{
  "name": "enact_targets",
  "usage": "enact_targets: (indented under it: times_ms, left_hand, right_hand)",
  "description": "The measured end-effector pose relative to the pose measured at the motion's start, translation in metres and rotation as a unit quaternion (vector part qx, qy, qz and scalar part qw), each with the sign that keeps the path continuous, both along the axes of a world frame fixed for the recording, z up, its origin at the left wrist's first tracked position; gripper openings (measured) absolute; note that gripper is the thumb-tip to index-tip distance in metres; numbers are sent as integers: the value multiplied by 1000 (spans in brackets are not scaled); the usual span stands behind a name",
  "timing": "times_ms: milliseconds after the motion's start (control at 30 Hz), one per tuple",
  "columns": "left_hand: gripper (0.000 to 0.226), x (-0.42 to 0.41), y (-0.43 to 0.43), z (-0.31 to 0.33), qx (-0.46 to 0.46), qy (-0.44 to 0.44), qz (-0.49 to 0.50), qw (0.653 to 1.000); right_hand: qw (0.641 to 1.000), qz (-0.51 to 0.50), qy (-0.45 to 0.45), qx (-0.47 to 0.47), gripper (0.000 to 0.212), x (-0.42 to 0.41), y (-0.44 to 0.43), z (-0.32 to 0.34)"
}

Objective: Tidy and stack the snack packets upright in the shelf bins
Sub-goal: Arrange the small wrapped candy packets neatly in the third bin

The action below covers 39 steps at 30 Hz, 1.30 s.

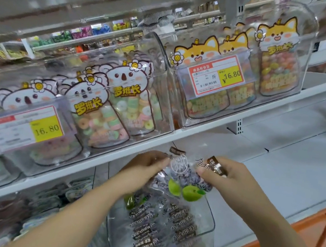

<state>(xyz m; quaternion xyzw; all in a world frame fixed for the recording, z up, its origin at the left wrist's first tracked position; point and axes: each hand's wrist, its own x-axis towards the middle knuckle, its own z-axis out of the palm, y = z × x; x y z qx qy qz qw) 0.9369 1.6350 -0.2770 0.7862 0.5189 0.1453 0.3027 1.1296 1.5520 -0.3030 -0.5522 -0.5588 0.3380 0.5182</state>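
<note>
step: placing | L hand, R hand pinch snack packet top corners above clear bin | next: lower in upright

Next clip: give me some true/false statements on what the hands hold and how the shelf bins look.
1. The left hand and right hand each pinch a top corner of one packet. True.
2. That packet is raised level with the upper shelf's bins. False: it is over the clear bin on the lower shelf, which holds similar packets.
3. The koala packets stand upright in their upper-shelf bin. True.
4. The yellow labels read 18.60. False: the price tags read 16.80.
</note>
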Motion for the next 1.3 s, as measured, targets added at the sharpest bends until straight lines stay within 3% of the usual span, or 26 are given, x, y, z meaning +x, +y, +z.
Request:
enact_targets:
  times_ms: [67,133,233,367,500,633,733,800,900,1100,1200,1300]
  left_hand:
    - [50,-1,-5,-1,-15,20,-8,1000]
    - [51,0,-9,-3,-64,-23,-34,997]
    - [35,7,-19,-3,-102,-49,-80,990]
    - [29,13,-19,0,-100,-71,-90,988]
    - [40,9,5,-1,-92,-175,-2,980]
    - [25,12,37,-20,2,21,10,1000]
    - [25,20,60,-38,24,175,-45,983]
    - [35,23,70,-47,-9,235,-77,969]
    - [53,26,81,-57,-63,289,-100,950]
    - [54,24,81,-82,45,403,-106,908]
    - [33,22,84,-80,113,382,-77,914]
    - [31,12,95,-67,155,297,-8,942]
  right_hand:
    - [999,11,-44,0,25,4,-3,5]
    - [993,34,-108,-22,26,5,-3,5]
    - [979,73,-188,-28,22,-3,-5,3]
    - [987,81,-139,-25,16,-3,-3,-2]
    - [998,-58,-15,-10,26,8,-2,-4]
    - [964,-243,105,33,29,18,8,-14]
    - [953,-277,119,28,29,15,16,-27]
    - [955,-269,125,17,28,12,19,-32]
    - [957,-262,122,17,26,12,23,-32]
    - [964,-239,113,28,21,9,23,-25]
    - [963,-244,114,26,22,9,23,-26]
    - [964,-239,117,25,22,8,23,-26]
